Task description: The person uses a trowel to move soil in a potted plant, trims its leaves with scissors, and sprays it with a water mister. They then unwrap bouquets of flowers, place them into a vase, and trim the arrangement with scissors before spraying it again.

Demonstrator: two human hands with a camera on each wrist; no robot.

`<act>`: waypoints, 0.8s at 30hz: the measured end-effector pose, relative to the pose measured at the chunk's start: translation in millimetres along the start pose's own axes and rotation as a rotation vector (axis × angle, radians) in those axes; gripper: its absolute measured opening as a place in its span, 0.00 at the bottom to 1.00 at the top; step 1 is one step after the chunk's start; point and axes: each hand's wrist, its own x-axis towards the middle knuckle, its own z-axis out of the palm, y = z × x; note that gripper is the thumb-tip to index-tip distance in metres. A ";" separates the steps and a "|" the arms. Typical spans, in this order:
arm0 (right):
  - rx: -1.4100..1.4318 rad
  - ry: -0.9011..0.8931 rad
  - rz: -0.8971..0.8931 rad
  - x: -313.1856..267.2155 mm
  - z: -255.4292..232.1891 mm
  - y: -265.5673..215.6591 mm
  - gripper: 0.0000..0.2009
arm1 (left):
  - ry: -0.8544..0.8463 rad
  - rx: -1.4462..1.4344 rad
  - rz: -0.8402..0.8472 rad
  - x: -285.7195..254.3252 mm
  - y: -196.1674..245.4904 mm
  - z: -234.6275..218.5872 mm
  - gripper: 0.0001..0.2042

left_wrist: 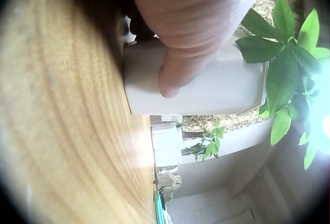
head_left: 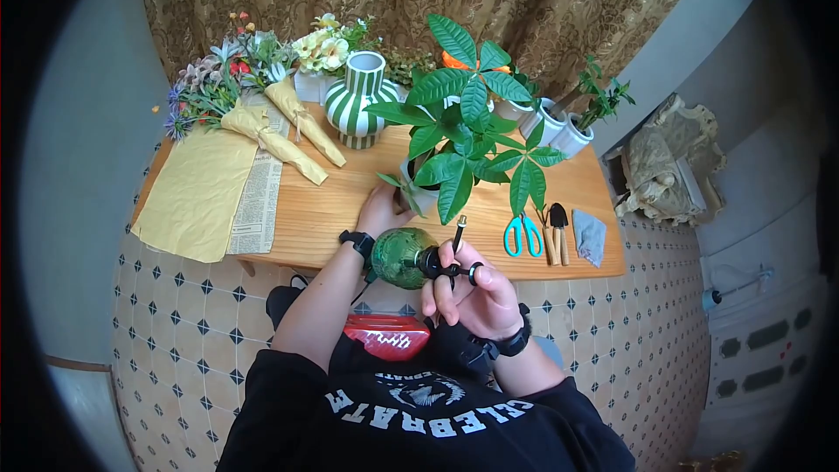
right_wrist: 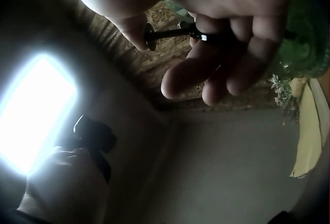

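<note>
A green glass spray bottle [head_left: 400, 259] with a black pump head is tilted on its side, its brass-tipped nozzle pointing toward the plant. My right hand [head_left: 476, 293] grips the black pump head, the thumb at the plunger's round end; the right wrist view shows this hand [right_wrist: 221, 43] from close by. My left hand [head_left: 382, 210] holds the white pot [head_left: 426, 201] of a broad-leaved plant [head_left: 472, 92] on the table. In the left wrist view the thumb of this hand [left_wrist: 188, 33] lies against the pot's white wall [left_wrist: 221, 87].
Teal scissors [head_left: 524, 236], small wooden-handled tools [head_left: 557, 240] and a grey cloth [head_left: 589, 236] lie to the right. A striped vase [head_left: 359, 105], wrapped flowers [head_left: 275, 144] and brown paper [head_left: 197, 192] are at the left. White pots [head_left: 572, 137] stand back right.
</note>
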 end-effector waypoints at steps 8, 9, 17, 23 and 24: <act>-0.210 0.083 0.099 -2.7 4.6 4.1 0.26 | 0.007 0.027 -0.023 -2.0 10.1 -3.4 0.23; -0.266 0.090 0.124 -3.6 6.1 3.7 0.24 | 0.002 0.028 -0.026 -2.1 10.8 -3.8 0.23; -0.654 0.300 0.250 -30.6 -14.2 2.9 0.25 | -0.010 0.052 -0.010 -2.5 10.5 -5.3 0.24; -0.543 0.501 -0.007 -67.3 -47.5 -10.1 0.22 | -0.025 0.064 -0.038 -2.3 14.2 -7.9 0.24; -0.529 0.543 -0.056 -74.3 -52.3 -12.1 0.22 | -0.027 0.059 -0.039 -2.4 16.2 -9.1 0.24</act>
